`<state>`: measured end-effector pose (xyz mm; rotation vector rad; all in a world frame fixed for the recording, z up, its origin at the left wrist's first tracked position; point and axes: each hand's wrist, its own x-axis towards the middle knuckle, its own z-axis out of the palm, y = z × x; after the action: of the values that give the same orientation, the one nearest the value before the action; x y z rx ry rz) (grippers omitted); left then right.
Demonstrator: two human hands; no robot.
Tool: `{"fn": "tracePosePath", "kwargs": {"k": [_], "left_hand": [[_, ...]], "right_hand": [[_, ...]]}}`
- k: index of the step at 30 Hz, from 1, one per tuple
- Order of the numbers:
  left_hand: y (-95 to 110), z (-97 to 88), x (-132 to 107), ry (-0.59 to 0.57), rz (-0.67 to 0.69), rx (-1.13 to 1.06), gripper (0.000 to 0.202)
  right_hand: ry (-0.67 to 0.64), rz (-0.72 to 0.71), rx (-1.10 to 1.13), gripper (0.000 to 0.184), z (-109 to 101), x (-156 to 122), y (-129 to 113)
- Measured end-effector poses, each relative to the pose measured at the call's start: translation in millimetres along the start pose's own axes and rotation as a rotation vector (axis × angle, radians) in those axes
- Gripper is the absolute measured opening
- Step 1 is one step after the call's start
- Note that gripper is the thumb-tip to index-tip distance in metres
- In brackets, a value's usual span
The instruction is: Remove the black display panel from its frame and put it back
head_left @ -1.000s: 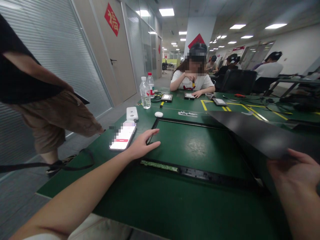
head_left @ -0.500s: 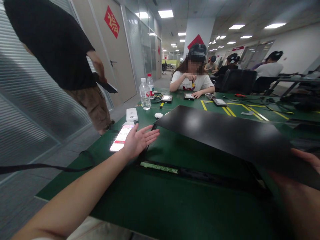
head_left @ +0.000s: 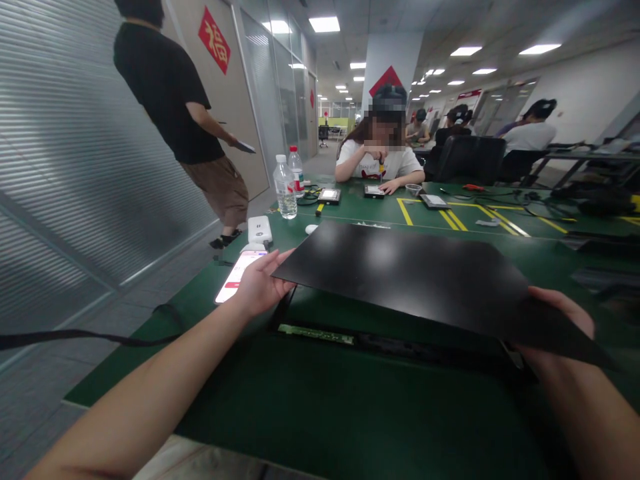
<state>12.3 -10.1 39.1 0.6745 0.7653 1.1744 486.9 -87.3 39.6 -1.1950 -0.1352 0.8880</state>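
Black panel (head_left: 400,267) tilts above a dark frame (head_left: 400,348) on the green counter (head_left: 350,407). From the left: a lit phone (head_left: 236,280), the left hand (head_left: 263,287) holding one corner, a circuit strip (head_left: 316,335) below, the right hand (head_left: 573,312) gripping the panel's right end.

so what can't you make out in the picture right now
All in the head view:
Far part of the thin black rectangular frame: hidden by the glossy black flat panel.
Panel's underside: faces away from the camera.
Small white oval object: partly covered by the panel.
Right hand: partly hidden by the panel.
Text on the bright-screened phone: too blurred to read; left hand covers part.
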Motion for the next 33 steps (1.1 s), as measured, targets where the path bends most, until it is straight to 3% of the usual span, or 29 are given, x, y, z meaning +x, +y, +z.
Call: {"fn": "tracePosePath", "kwargs": {"k": [7,13,17,20,23,27,33], "left_hand": [[5,9.9,-3,0.106,0.06,-0.048,0.038],[8,7.7,-4,0.166,0.2,-0.055,0.051],[9,8.6,-5,0.143,0.254,-0.057,0.061],[7,8.7,-4,0.109,0.261,-0.021,0.065],[2,6.4,-2,0.06,0.233,0.035,0.069],[-7,4.0,-1,-0.001,0.191,0.084,0.071],[-17,2.0,-1,-0.044,0.136,0.148,0.067]], "right_hand": [[-0.09,0.261,-0.167,0.026,15,-24,0],[-0.267,0.313,-0.363,0.022,7,-7,5],[-0.34,0.149,-0.374,0.039,0,11,14],[-0.258,0.032,-0.46,0.048,-1,15,17],[-0.179,-0.028,-0.605,0.046,2,10,14],[-0.132,-0.121,-0.708,0.042,4,4,11],[-0.068,-0.253,-0.831,0.052,1,6,13]]}}
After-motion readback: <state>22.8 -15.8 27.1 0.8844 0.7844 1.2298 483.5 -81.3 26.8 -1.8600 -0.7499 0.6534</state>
